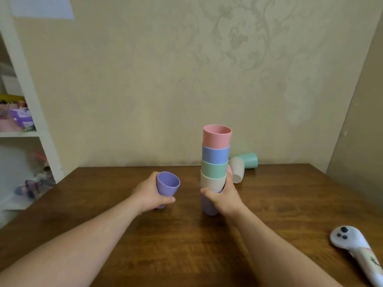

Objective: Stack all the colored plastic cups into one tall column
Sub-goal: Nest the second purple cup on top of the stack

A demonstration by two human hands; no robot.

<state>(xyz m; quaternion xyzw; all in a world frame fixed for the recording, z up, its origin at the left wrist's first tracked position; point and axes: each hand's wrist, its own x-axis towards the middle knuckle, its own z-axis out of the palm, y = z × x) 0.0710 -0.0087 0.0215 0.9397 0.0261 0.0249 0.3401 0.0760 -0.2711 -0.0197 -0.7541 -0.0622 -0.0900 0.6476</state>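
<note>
stack [215, 162] mid-bench [124, 235], five nested cups, pink on top, mouth empty | our right hand [224, 198] closed on its lowest, lilac cup | our left hand [149, 193] left of stack, grip wrapped round purple cup [167, 183], empty | beige cup [237, 169] and mint cup [248, 160] lying right-behind stack at wall edge | bare bench near us

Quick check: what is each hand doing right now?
Left hand: closed around a loose purple cup.
Right hand: closed around the cup stack near its bottom.
</note>
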